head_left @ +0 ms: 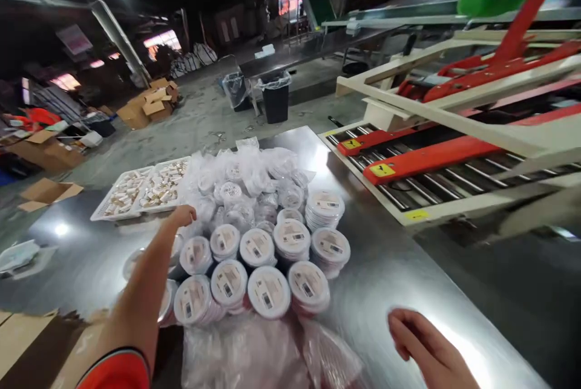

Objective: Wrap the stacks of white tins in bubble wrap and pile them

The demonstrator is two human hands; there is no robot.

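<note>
My left hand reaches across to the bagged goods beside the white trays. Its fingers are curled closed, and what they hold, if anything, is hidden. To the right, my right hand hovers over the bare metal tabletop with loosely bent fingers and thumb apart, nothing in it. Between my arms stand several stacks of round, labelled lids or discs. Behind them lies a heap of clear plastic bags with round items inside. A crumpled clear plastic sheet lies at the front edge.
Two white trays of small white and tan pieces sit at the table's far left. An open cardboard box is at lower left. A roller conveyor with red rails borders the right. Black bins stand beyond the metal table.
</note>
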